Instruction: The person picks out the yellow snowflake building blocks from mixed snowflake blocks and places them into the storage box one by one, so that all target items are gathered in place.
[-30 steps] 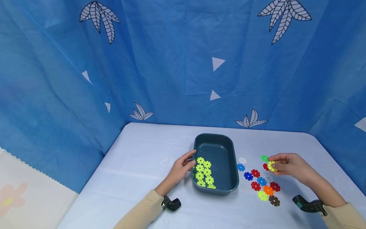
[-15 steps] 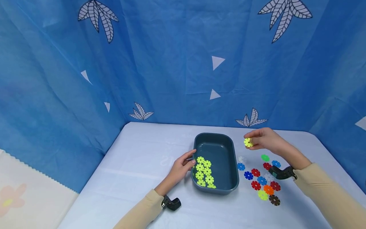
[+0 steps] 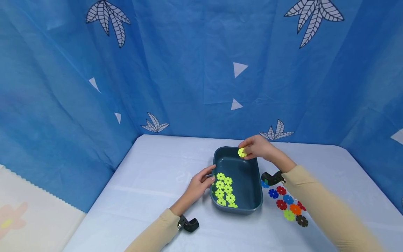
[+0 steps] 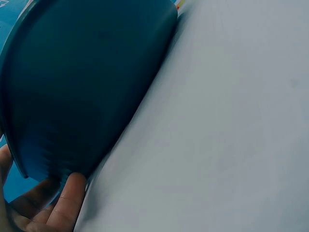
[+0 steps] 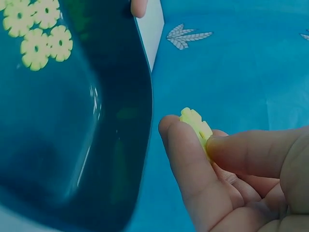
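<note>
My right hand (image 3: 258, 147) pinches a yellow snowflake building disc (image 3: 242, 152) between thumb and fingertips, above the far right part of a dark teal plastic bin (image 3: 260, 196). In the right wrist view that disc (image 5: 195, 125) stands on edge in the pinch. My left hand (image 3: 197, 183) grips the bin's left wall near the rim, with some fingertips against the outside in the left wrist view, where the bin wall (image 4: 91, 72) fills the upper left. Several yellow-green discs (image 3: 225, 190) lie flat in the bin's left side.
Right of the bin, loose discs lie on the white-covered table (image 3: 151, 164): dark blue (image 3: 273, 193), red (image 3: 281, 204), orange (image 3: 295, 209), yellow-green (image 3: 289, 215) and brown (image 3: 302, 221) among them. My right forearm hides others. A blue curtain (image 3: 201, 70) hangs behind.
My right hand has carried the yellow disc from the loose discs up and leftward, over the bin. The left hand and the bin have stayed in place.
</note>
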`<state>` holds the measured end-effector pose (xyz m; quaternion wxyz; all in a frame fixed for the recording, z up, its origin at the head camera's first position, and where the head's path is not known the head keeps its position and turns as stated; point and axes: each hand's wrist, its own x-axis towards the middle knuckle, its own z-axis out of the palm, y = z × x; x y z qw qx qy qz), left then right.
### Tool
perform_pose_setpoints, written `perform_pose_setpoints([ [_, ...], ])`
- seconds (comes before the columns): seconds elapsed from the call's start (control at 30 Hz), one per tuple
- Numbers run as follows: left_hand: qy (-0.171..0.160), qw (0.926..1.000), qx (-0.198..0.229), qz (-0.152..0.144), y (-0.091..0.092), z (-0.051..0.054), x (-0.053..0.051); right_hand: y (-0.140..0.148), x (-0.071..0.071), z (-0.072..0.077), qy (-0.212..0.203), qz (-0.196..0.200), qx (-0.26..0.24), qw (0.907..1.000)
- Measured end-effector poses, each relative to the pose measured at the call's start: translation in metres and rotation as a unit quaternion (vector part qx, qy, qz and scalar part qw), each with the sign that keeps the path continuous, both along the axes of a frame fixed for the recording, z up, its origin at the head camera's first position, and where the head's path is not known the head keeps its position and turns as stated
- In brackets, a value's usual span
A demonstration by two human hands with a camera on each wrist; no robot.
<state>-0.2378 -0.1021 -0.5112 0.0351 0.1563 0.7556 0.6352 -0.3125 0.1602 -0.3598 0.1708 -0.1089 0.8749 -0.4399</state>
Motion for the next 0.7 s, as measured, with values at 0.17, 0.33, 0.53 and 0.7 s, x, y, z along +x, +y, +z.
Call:
perform_pose_setpoints([
  [0.17, 0.002, 1.0, 0.001, -0.001, 0.0, 0.0, 0.001, -0.014, -0.007, -0.007, -0.007, 0.005, -0.008, 0.9999],
  [0.33, 0.002, 1.0, 0.0, -0.005, -0.001, 0.002, 0.002, -0.029, -0.015, -0.017, -0.025, -0.011, -0.006, 0.9996],
  [0.53, 0.001, 0.9999, -0.001, -0.01, -0.001, 0.002, 0.002, -0.043, -0.019, -0.036, -0.038, -0.022, -0.004, 0.999],
  [0.7, 0.001, 0.9999, 0.002, -0.012, -0.001, 0.002, 0.001, -0.052, -0.019, -0.051, -0.044, -0.035, -0.005, 0.9984],
])
